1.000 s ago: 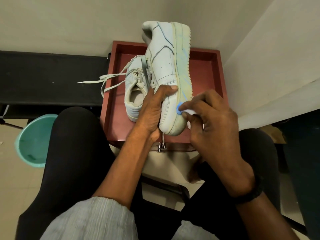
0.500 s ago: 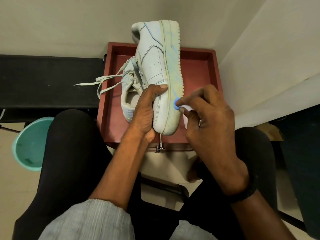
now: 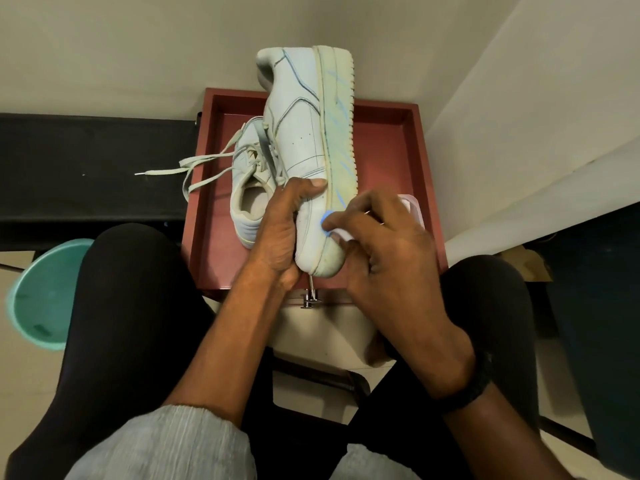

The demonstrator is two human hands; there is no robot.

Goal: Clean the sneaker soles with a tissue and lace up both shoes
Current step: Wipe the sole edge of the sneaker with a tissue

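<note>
Squarely ahead, faces a dark red tray [image 3: 388, 161] tucked into a cream-walled corner, with a black bench [image 3: 86, 161] at 9 o'clock and a teal bucket [image 3: 41, 296] on the pale floor at 8 o'clock. Grips with the left hand [image 3: 280, 230] the heel end of a white sneaker [image 3: 298, 133] stood on its side over the tray, toe toward 12 o'clock and blue-streaked sole [image 3: 341, 161] turned to 3 o'clock, and pinches with the right hand [image 3: 388, 251] a tissue [image 3: 337, 233], blue at its tip, against the sole's edge. Has the second sneaker [image 3: 247, 202] lying in the tray at 9 o'clock of the first, laces [image 3: 194, 168] spilling over the rim; cannot read any lettering on either shoe.
</note>
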